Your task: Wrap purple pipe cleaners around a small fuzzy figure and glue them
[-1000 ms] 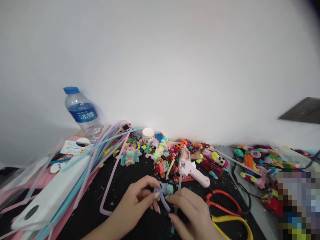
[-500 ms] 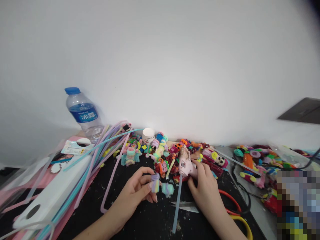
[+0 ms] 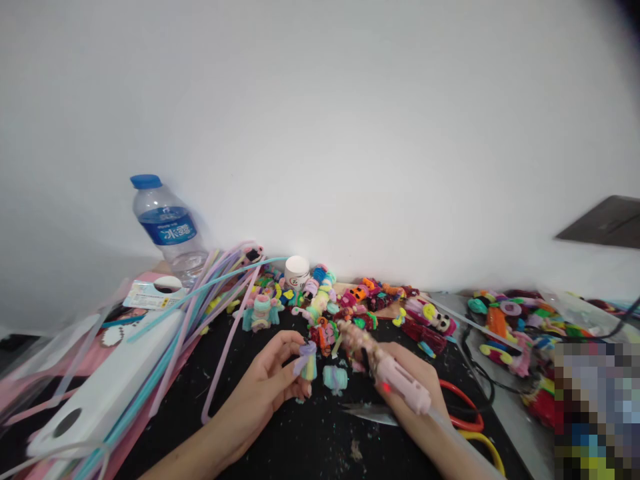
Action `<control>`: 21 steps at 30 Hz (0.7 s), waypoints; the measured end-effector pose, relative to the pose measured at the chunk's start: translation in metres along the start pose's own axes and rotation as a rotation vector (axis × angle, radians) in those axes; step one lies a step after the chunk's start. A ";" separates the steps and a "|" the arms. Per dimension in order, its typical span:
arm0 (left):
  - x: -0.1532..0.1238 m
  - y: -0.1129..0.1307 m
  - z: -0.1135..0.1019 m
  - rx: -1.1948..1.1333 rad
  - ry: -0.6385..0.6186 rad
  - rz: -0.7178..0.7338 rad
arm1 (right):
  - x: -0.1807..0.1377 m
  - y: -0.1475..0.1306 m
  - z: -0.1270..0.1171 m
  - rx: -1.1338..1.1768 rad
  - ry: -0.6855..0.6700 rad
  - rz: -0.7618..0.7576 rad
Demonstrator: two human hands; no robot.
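Note:
My left hand (image 3: 273, 383) pinches a small fuzzy piece (image 3: 306, 362), purple on top and yellow below, between thumb and fingers just above the black mat (image 3: 280, 440). My right hand (image 3: 407, 380) is wrapped round a pink glue gun (image 3: 395, 377). The gun's nozzle points left toward the fuzzy piece, a short way from it. A small mint fuzzy roll (image 3: 335, 378) lies on the mat between the two hands.
A water bottle (image 3: 167, 227) stands at the back left beside a bundle of pastel pipe cleaners (image 3: 210, 293). Small colourful figures (image 3: 350, 307) crowd the back of the mat. Red-handled scissors (image 3: 463, 407) and yellow-handled scissors (image 3: 483, 447) lie at the right. A white jar (image 3: 296, 270) stands by the wall.
My right hand left the fuzzy piece, reached to the glue gun, picked it up and swung its nozzle toward my left hand. My left hand kept hold of the fuzzy piece.

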State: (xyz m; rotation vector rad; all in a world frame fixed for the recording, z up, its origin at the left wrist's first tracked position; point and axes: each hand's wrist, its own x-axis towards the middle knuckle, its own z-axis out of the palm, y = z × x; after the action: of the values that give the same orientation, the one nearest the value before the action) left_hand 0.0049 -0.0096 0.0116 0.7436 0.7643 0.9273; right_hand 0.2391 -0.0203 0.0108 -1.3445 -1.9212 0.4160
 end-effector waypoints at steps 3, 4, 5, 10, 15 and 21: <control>0.001 -0.001 -0.001 -0.016 0.009 -0.002 | 0.000 -0.008 0.002 0.058 -0.102 -0.093; 0.001 -0.002 -0.001 -0.020 0.014 0.000 | 0.000 -0.010 0.003 0.057 -0.117 -0.106; 0.001 -0.002 -0.001 -0.022 0.021 0.000 | 0.000 -0.012 0.004 0.051 -0.127 -0.112; 0.001 -0.002 -0.001 -0.018 0.025 -0.012 | 0.000 -0.015 0.006 0.032 -0.138 -0.105; 0.001 -0.002 -0.001 -0.024 0.007 -0.012 | -0.002 -0.014 0.005 0.017 -0.143 -0.094; 0.001 -0.005 -0.003 -0.045 0.009 -0.008 | -0.001 -0.015 0.004 0.012 -0.157 -0.067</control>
State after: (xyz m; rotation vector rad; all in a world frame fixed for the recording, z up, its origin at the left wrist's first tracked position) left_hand 0.0049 -0.0101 0.0063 0.6968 0.7519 0.9384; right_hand 0.2267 -0.0265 0.0169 -1.2686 -2.0824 0.5118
